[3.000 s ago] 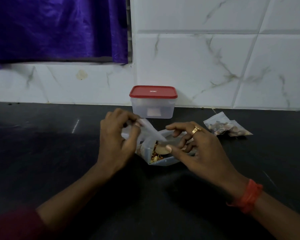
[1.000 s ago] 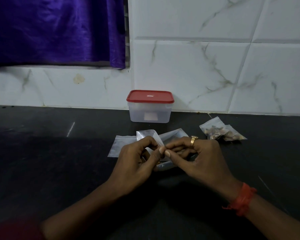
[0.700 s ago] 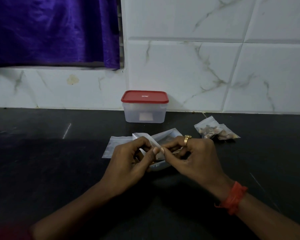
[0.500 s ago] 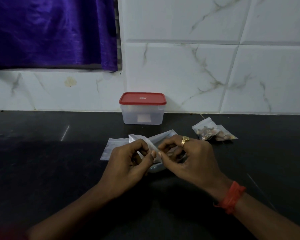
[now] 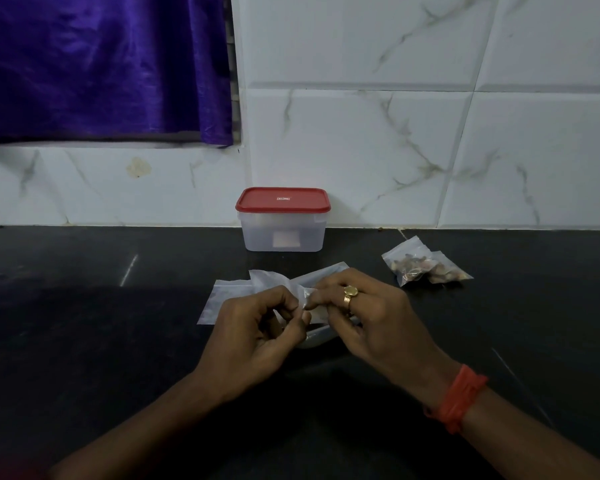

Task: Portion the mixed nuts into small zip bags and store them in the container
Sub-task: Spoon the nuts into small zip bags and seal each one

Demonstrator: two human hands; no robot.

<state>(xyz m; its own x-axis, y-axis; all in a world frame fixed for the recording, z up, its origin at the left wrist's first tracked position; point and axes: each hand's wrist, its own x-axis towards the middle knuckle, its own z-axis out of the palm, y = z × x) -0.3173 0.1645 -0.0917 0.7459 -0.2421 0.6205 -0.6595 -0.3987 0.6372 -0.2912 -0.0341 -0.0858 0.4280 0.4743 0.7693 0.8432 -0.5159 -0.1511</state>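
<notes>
A small clear zip bag (image 5: pixel 300 289) is held over the middle of the dark counter. My left hand (image 5: pixel 257 329) pinches its top edge from the left, and my right hand (image 5: pixel 368 317), with a gold ring, pinches it from the right. Under my hands lies a larger clear bag of mixed nuts (image 5: pixel 317 337), mostly hidden. An empty flat zip bag (image 5: pixel 222 301) lies just left of it. Two filled small bags of nuts (image 5: pixel 425 266) lie to the right. A clear container with a red lid (image 5: pixel 283 220) stands shut against the wall.
The black counter (image 5: pixel 84 323) ends at a white marble-tiled wall (image 5: pixel 395 133). A purple curtain (image 5: pixel 101 64) hangs at the upper left.
Three seconds ago my hands were apart over the open nut bag; since then they have come together, pinching the small bag's top. The camera view has shifted slightly.
</notes>
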